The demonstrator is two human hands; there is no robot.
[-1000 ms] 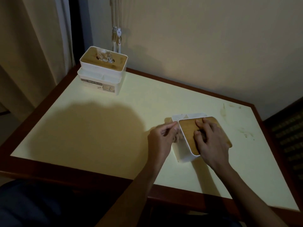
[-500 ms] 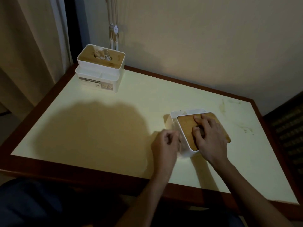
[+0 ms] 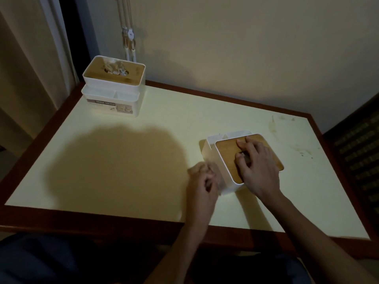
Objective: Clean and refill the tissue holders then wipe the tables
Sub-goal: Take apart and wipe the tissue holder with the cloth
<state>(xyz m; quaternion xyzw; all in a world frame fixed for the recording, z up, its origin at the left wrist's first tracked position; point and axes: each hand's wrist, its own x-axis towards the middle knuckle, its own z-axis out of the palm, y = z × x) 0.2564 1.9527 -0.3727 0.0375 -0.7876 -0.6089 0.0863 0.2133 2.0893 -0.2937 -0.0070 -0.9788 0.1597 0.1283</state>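
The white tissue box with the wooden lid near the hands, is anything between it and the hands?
Nothing visible. The right hand rests directly on the wooden lid of the near white tissue box, and the blurred left hand is against its side.

Dim, warm light falls from behind and above the camera, brightest on the wall (image 3: 235, 64) and the far half of the table (image 3: 184, 111). A broad, soft-edged shadow (image 3: 114, 160) spreads across the tabletop's near left. The left hand (image 3: 202, 184) is smeared by motion blur, its fingers indistinct; the right hand (image 3: 257, 168) is sharper. Wide-angle distortion bows the table edges and the curtain (image 3: 30, 64). The lower frame sinks into near-black, with grain and no glare anywhere.
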